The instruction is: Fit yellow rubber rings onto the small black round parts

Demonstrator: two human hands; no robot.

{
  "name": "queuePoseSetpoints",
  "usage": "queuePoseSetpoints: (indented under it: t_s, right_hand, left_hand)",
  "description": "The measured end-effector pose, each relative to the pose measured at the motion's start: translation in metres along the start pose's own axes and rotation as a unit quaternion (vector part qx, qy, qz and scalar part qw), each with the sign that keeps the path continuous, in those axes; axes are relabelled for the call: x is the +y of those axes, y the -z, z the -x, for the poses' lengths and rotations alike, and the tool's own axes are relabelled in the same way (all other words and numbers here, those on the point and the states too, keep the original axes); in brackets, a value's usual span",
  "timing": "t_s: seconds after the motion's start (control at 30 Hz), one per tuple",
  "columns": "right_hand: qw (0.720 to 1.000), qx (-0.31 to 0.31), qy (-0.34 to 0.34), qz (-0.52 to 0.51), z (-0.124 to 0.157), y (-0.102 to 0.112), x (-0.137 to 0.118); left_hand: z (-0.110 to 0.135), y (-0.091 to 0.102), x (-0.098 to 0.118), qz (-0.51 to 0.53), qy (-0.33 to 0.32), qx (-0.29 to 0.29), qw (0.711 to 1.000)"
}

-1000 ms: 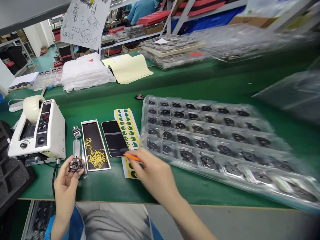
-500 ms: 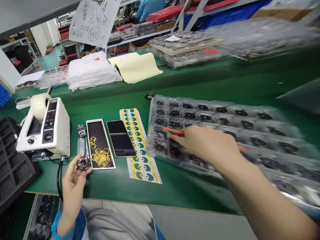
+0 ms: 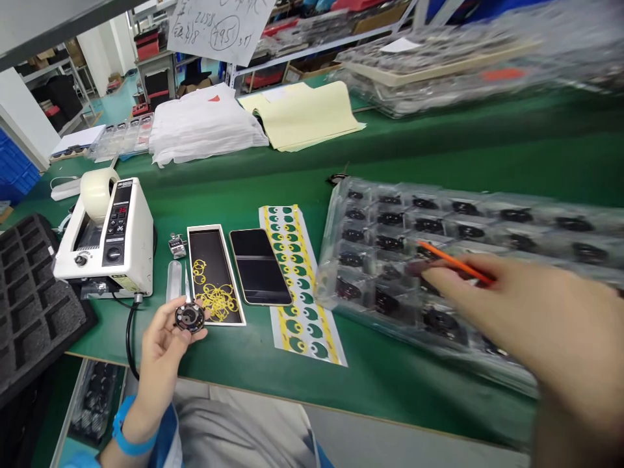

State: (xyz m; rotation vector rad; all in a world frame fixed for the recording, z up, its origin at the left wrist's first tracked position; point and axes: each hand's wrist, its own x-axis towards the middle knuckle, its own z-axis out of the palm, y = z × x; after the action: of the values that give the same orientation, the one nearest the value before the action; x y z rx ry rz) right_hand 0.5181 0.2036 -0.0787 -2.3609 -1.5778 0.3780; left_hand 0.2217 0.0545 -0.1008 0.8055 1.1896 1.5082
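Note:
My left hand (image 3: pixel 168 341) is closed on a small round black part (image 3: pixel 190 318) with a metallic rim, its face turned up, just beyond the table's front edge. On the right, my right hand (image 3: pixel 526 305) grips a thin orange stick-like tool (image 3: pixel 455 261). Its fingertips are over the clear plastic tray (image 3: pixel 336 305), which has dark parts in its compartments. Something dark shows at those fingertips, too blurred to make out. Beside my left hand lies a white-edged box (image 3: pixel 242 315) with yellow rings (image 3: pixel 219 300) inside.
A white tape dispenser (image 3: pixel 127 240) stands at the left by a black foam tray (image 3: pixel 34 305). A phone (image 3: pixel 260 266) partly covers a sheet of yellow and green stickers (image 3: pixel 305 286). White sheets (image 3: pixel 205 127), yellow paper (image 3: pixel 307 117) and more plastic trays (image 3: pixel 439 65) lie at the back.
The view has swung, so the table's things sit further right or lower. My right hand has moved right over the tray, keeping the orange tool. My left hand still holds the round part.

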Motion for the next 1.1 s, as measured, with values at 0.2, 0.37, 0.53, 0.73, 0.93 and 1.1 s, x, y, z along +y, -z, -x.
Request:
queuePoseSetpoints:
  t_s: [0.2, 0.37, 0.53, 0.73, 0.93, 1.1]
  right_hand:
    - [0.916, -0.027, 0.183, -0.356, 0.059, -0.033, 0.003]
    - [0.812, -0.121, 0.316, -0.475, 0.116, -0.048, -0.036]
    - [0.794, -0.105, 0.319, -0.506, 0.139, -0.047, -0.058]
    - [0.800, -0.106, 0.328, -0.492, 0.144, -0.049, -0.061]
    - [0.796, -0.119, 0.327, -0.494, 0.144, -0.048, -0.059]
    - [0.808, -0.194, 0.286, -0.476, 0.136, -0.047, -0.061]
  left_hand:
    - [0.002, -0.008, -0.003, 0.020, 0.020, -0.045, 0.999]
    - [0.004, -0.013, -0.007, 0.028, 0.026, -0.083, 0.996]
    - [0.006, -0.015, -0.004, 0.022, 0.053, -0.092, 0.994]
    - [0.009, -0.020, 0.002, -0.002, 0.071, -0.094, 0.993]
    - [0.008, -0.020, 0.004, -0.036, 0.074, -0.082, 0.993]
    - [0.009, -0.020, 0.006, -0.061, 0.072, -0.080, 0.992]
